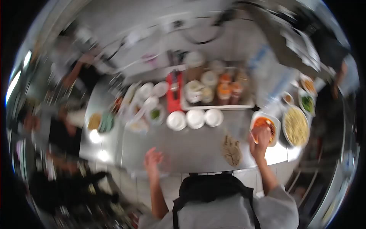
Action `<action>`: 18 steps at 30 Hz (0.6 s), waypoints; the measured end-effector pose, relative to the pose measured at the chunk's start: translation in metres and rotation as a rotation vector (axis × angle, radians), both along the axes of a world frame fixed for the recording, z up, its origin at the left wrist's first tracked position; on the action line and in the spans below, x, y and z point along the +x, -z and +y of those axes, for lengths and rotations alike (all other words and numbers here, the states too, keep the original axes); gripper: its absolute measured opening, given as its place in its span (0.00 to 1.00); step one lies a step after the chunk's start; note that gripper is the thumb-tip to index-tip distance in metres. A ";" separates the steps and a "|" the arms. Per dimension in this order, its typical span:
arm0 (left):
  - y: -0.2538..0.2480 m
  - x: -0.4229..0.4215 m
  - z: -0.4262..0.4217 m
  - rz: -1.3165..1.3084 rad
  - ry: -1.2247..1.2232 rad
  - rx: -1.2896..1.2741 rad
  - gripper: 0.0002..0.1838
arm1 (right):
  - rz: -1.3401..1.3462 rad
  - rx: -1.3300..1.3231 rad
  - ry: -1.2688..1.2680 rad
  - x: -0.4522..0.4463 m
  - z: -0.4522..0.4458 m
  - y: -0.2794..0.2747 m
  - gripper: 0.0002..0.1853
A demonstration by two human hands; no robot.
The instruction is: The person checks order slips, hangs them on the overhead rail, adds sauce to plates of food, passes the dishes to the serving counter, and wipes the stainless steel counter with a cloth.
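My right hand (262, 138) reaches into a white square container (277, 131) of orange-red food (263, 121). Its fingers look curled together, but what they hold, if anything, is blurred. Over the front of the steel table, my left hand (153, 157) is held with fingers apart and nothing in it. A flat, beige-brown piece with dark marks (231, 150) lies on the table left of my right hand; its kind is unclear. Beyond it, three small white bowls (195, 119) stand in a row.
A large oval bowl of pale yellow food (296, 126) and a dish of greens (307, 103) stand at the right. Behind the bowls is a tray (221, 107) of sauce bottles (224, 89) and tubs. A red board (174, 99) lies beside it. Other people (65, 129) stand at the left.
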State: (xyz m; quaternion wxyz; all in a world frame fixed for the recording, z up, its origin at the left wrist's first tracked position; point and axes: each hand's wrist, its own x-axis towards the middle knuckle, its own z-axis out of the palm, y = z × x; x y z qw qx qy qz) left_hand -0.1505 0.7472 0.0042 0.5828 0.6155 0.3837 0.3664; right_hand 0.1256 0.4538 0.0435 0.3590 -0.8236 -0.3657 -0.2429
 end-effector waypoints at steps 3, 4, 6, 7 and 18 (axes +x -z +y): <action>-0.015 -0.014 0.027 0.082 -0.006 0.003 0.18 | -0.116 0.229 0.447 0.074 -0.041 -0.037 0.05; -0.019 -0.010 0.035 0.125 -0.034 0.013 0.18 | -0.173 0.303 0.512 0.101 -0.054 -0.045 0.05; -0.013 -0.009 0.045 0.100 -0.016 0.027 0.18 | -0.127 0.271 0.511 0.170 -0.080 -0.031 0.06; -0.013 -0.005 0.045 0.093 -0.027 0.029 0.18 | -0.091 0.192 0.469 0.207 -0.089 -0.018 0.08; -0.042 0.007 -0.010 0.153 -0.094 0.098 0.14 | 0.218 -0.717 0.200 0.428 -0.064 0.072 0.21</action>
